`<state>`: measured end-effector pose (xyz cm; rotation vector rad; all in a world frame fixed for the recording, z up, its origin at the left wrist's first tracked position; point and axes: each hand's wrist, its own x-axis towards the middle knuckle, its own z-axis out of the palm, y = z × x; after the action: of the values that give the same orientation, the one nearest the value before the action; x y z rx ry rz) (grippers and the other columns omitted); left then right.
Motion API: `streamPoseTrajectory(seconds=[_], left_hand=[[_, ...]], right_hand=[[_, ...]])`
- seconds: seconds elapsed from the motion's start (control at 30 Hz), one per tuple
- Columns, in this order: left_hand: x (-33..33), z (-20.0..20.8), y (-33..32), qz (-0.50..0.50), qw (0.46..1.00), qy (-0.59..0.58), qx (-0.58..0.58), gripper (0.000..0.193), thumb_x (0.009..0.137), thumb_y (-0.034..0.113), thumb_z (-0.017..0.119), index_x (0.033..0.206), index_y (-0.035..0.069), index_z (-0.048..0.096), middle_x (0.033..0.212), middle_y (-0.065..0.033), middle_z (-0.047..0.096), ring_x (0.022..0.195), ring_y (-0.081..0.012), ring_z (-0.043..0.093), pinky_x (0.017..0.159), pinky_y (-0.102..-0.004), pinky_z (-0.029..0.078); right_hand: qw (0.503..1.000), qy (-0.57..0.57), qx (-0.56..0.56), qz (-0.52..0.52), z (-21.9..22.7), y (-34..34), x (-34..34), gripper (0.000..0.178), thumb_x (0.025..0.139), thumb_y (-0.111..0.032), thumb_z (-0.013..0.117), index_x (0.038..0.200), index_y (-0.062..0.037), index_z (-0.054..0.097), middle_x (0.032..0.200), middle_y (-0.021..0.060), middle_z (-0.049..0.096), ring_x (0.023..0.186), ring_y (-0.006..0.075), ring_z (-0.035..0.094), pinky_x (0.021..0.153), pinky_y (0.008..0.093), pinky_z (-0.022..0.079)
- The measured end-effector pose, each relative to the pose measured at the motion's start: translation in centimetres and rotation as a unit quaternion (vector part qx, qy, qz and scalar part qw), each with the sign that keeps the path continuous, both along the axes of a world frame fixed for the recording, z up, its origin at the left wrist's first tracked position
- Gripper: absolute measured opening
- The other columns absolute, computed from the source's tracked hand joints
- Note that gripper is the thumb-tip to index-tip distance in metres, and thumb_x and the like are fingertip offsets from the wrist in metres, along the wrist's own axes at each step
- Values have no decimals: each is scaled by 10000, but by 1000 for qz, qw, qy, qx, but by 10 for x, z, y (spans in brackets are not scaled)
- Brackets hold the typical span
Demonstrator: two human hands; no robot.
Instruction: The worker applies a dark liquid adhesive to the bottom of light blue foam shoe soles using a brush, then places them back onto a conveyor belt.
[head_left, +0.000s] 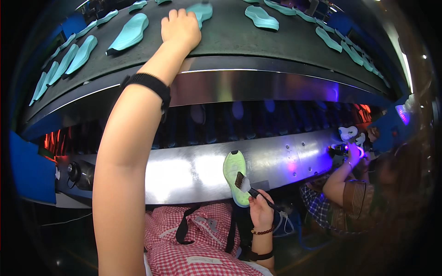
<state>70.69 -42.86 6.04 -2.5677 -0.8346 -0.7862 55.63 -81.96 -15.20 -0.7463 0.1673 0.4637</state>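
Reaching far over the upper conveyor, my left hand (181, 31) has its fingers curled at the side of a teal shoe sole (202, 13). That sole is slightly blurred, and the hand hides part of it. My right hand (261, 212), low in front of me, is closed round the black handle of a brush (244, 182). The dark bristles lie over a light green shoe sole (235, 164), which slants across the edge of the metal ledge. The near end of the green sole is beside my right thumb and fingers.
More teal soles (130, 34) lie along the dark conveyor belt (221, 43). Below it runs a shiny metal ledge (193, 172), with a dark bottle (81, 175) at its left. Another person's arm (338, 181) works under purple light at the right, near white shoe parts (347, 133).
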Motion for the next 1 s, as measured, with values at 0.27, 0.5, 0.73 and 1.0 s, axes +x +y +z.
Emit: streamPoseTrajectory(seconds=[0.27,0.5,0.73,1.0], left_hand=[[-84,25,-11,-158,983,75,-48,348,725,287,642,918,18,535,974,-132,560,936,-284,516,787,-389,419],[-169,-14,-46,-327,677,-524,-400,144,808,97,567,726,-16,530,917,-93,530,842,-155,493,761,-261,388],[-213,-57,-49,-357,218,-279,-864,505,672,-33,532,1158,-49,392,1044,-140,528,945,-215,555,814,-346,480],[-313,-183,-68,-359,-66,-23,-931,736,807,448,504,1309,-22,240,1268,-251,357,1051,-379,493,905,-500,392]], right_hand=[[998,-4,-57,5,14,2,-15,204,796,6,525,997,37,530,957,148,581,876,227,571,772,319,470],[996,-17,-75,49,24,19,-19,264,806,-40,531,1063,23,521,950,126,596,854,204,574,702,287,459],[995,-49,-68,54,37,34,-21,279,813,2,532,1084,58,502,965,133,587,822,189,585,673,249,470],[996,-60,-12,68,45,65,-21,268,803,38,527,1071,46,513,960,136,593,828,190,600,742,237,490]])
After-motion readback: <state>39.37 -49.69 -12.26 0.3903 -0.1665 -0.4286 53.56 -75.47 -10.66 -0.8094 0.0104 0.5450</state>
